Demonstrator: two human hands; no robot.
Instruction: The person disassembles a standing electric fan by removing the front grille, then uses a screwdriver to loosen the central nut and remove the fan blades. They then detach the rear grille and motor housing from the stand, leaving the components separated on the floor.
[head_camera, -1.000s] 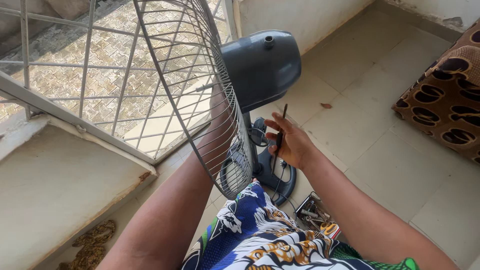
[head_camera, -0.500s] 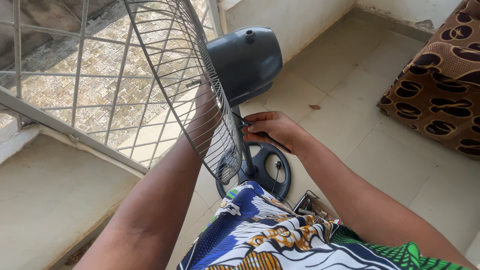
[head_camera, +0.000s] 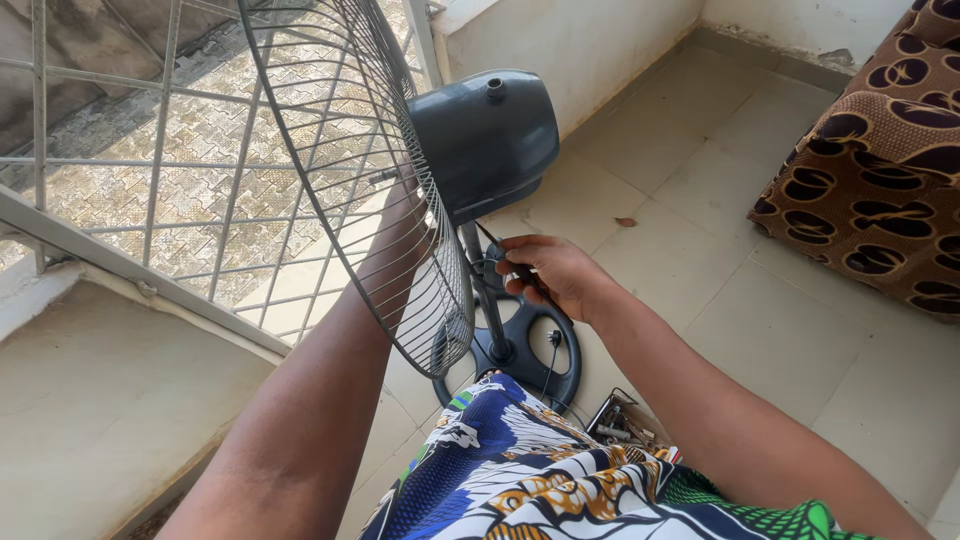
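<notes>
- A slim dark screwdriver-like tool (head_camera: 510, 262) is gripped in the right hand (head_camera: 550, 272), fingers curled tight around it, tip aimed up-left at the underside of the fan head.
- That tool tip is seen right beside the dark grey pole (head_camera: 484, 290) of the standing fan, just under the dark grey rounded plastic motor housing (head_camera: 487, 140).
- The left hand (head_camera: 403, 205) is pushed in behind the round grey wire fan guard (head_camera: 350, 180), up by the hub. How far open it is can't really be told, since it's hidden by the wires.
- The fan's round black base (head_camera: 530, 350) is planted on the pale tiled floor (head_camera: 700, 240), with a thin black cord (head_camera: 549, 355) draped over it.
- A small open box of metal bits (head_camera: 625, 425) is spotted near the base, next to a blue, white and orange patterned cloth (head_camera: 520, 470) over the lap.
- A brown cushion with dark oval prints (head_camera: 880, 150) is parked well off to the right.
- A metal window grille (head_camera: 150, 170) is seen behind the guard.
</notes>
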